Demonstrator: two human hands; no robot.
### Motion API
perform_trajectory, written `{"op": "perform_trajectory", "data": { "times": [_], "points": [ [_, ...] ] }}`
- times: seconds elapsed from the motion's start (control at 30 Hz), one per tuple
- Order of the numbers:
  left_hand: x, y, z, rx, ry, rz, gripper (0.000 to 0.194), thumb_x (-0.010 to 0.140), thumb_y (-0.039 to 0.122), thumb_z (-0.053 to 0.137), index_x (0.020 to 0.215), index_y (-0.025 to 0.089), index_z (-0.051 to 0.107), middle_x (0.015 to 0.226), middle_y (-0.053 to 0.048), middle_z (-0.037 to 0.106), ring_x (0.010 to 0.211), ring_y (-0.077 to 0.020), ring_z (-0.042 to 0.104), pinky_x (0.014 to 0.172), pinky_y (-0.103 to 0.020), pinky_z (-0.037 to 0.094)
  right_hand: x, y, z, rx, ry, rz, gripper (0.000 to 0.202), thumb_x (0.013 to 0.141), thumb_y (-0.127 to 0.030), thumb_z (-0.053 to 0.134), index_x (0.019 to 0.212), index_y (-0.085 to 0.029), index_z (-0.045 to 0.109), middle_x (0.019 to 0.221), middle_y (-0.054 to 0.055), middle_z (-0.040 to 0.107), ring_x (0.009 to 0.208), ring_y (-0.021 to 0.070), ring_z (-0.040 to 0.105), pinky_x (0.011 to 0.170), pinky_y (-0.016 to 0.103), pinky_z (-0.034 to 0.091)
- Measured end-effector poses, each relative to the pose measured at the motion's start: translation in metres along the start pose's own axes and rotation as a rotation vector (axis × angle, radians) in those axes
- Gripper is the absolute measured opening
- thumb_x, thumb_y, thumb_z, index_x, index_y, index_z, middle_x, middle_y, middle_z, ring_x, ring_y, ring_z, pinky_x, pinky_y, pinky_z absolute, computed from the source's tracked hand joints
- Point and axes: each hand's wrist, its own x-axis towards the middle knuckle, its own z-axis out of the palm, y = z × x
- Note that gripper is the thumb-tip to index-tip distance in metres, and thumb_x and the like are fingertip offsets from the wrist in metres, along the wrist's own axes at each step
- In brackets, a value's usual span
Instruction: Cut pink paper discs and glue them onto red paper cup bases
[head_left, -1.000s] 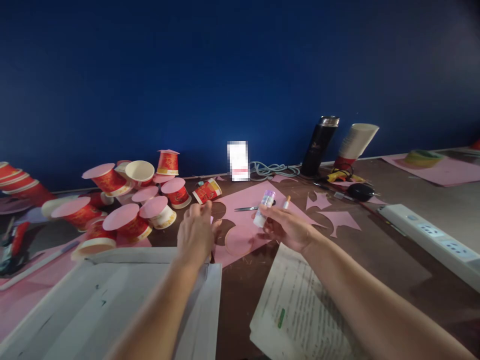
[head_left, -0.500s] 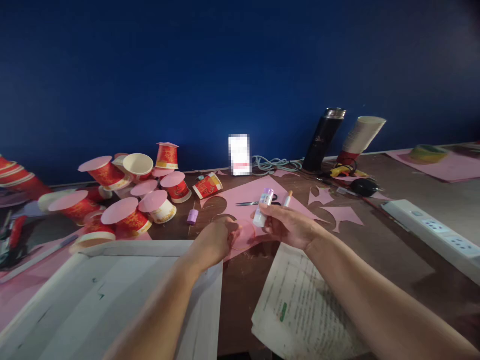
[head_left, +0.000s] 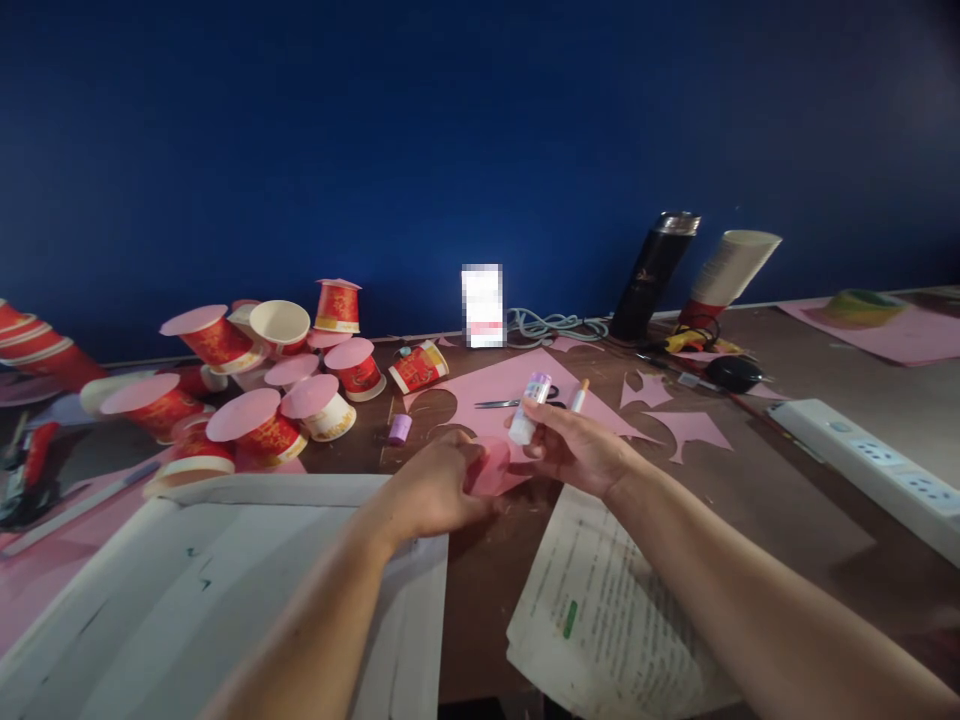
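Observation:
My left hand (head_left: 439,483) is closed with its fingertips on the edge of a round pink paper piece (head_left: 491,468), lifted a little off the table. Just right of it, my right hand (head_left: 577,445) grips a glue stick (head_left: 529,410) with a white body and purple end, held tilted close above the paper piece. Behind the hands, a cut pink sheet (head_left: 499,385) lies flat, with scissors (head_left: 499,404) on it, their handles partly hidden. A white pen-like stick with an orange tip (head_left: 580,394) shows behind my right fingers. A small purple cap (head_left: 400,430) stands left of the sheet.
Red paper cups topped with pink discs (head_left: 259,425) crowd the left side. A white tray-like board (head_left: 300,560) and printed papers (head_left: 600,620) lie in front. A phone (head_left: 484,305), black flask (head_left: 652,280), stacked cups (head_left: 731,270) and power strip (head_left: 874,465) stand behind and right.
My left hand has raised and tilted the round paper piece from the table, its thumb now reaching below the edge. The glue stick stays in my right hand. The view has shifted slightly.

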Motion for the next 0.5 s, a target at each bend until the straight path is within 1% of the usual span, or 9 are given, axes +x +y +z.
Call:
{"op": "perform_trajectory", "data": {
  "times": [0.03,0.07,0.1,0.2,0.27,0.3,0.4,0.5],
  "points": [
    [0.000,0.001,0.000,0.006,-0.001,-0.015,0.033,0.069,0.052,0.065,0.079,0.020,0.060,0.097,-0.006,0.057,0.090,-0.0227,0.055,0.074,-0.031,0.043,0.001,0.001,0.000,0.013,0.000,-0.002,0.027,0.075,-0.040,0.074,0.084,-0.014,0.069,0.062,-0.004,0.055,0.050,0.0052,0.042,0.071,0.035,0.057],
    [0.000,0.001,0.001,0.014,0.004,-0.031,0.038,0.068,0.056,0.065,0.080,0.020,0.060,0.098,-0.006,0.057,0.091,-0.0236,0.055,0.074,-0.032,0.044,0.001,0.002,0.000,0.024,0.003,-0.002,0.027,0.075,-0.040,0.073,0.084,-0.015,0.069,0.062,-0.004,0.055,0.050,0.0053,0.042,0.071,0.035,0.057],
    [0.001,0.001,0.002,0.022,0.014,-0.043,0.039,0.068,0.057,0.065,0.081,0.020,0.061,0.099,-0.007,0.057,0.092,-0.0241,0.055,0.075,-0.032,0.044,0.002,0.003,0.000,0.030,0.009,-0.004,0.027,0.075,-0.040,0.073,0.085,-0.015,0.069,0.062,-0.004,0.054,0.050,0.0055,0.042,0.071,0.035,0.057],
    [0.004,0.000,0.006,0.038,0.067,-0.029,0.026,0.073,0.045,0.063,0.077,0.019,0.062,0.099,-0.008,0.059,0.094,-0.0242,0.056,0.078,-0.032,0.043,0.004,0.005,0.001,0.016,0.035,-0.017,0.027,0.076,-0.041,0.072,0.085,-0.016,0.069,0.060,-0.005,0.053,0.049,0.0059,0.042,0.072,0.035,0.057],
    [0.006,-0.001,0.007,0.029,0.084,-0.010,0.017,0.076,0.035,0.059,0.072,0.019,0.062,0.095,-0.008,0.061,0.092,-0.0228,0.058,0.077,-0.031,0.043,0.004,0.006,0.002,-0.012,0.053,-0.030,0.027,0.075,-0.041,0.072,0.082,-0.015,0.069,0.060,-0.004,0.053,0.050,0.0060,0.042,0.074,0.035,0.056],
    [0.007,-0.002,0.006,0.015,0.088,-0.008,0.015,0.078,0.031,0.056,0.072,0.019,0.062,0.094,-0.008,0.062,0.090,-0.0221,0.059,0.076,-0.030,0.043,0.005,0.007,0.003,-0.029,0.062,-0.036,0.027,0.075,-0.041,0.073,0.081,-0.015,0.069,0.061,-0.004,0.054,0.050,0.0060,0.042,0.074,0.034,0.055],
    [0.008,-0.004,0.005,-0.025,0.106,-0.018,0.022,0.084,0.028,0.048,0.075,0.019,0.065,0.091,-0.008,0.065,0.087,-0.0208,0.061,0.073,-0.029,0.042,0.005,0.010,0.004,-0.108,0.078,-0.079,0.028,0.074,-0.043,0.073,0.078,-0.015,0.067,0.066,-0.001,0.058,0.053,0.0072,0.045,0.068,0.029,0.052],
    [0.011,-0.009,0.003,-0.051,0.131,-0.021,0.028,0.088,0.031,0.044,0.077,0.018,0.066,0.087,-0.008,0.066,0.084,-0.0205,0.061,0.072,-0.028,0.041,0.005,0.013,0.005,-0.293,0.078,-0.170,0.032,0.076,-0.047,0.069,0.075,-0.015,0.066,0.066,0.000,0.059,0.055,0.0082,0.047,0.056,0.022,0.043]
  ]
}}
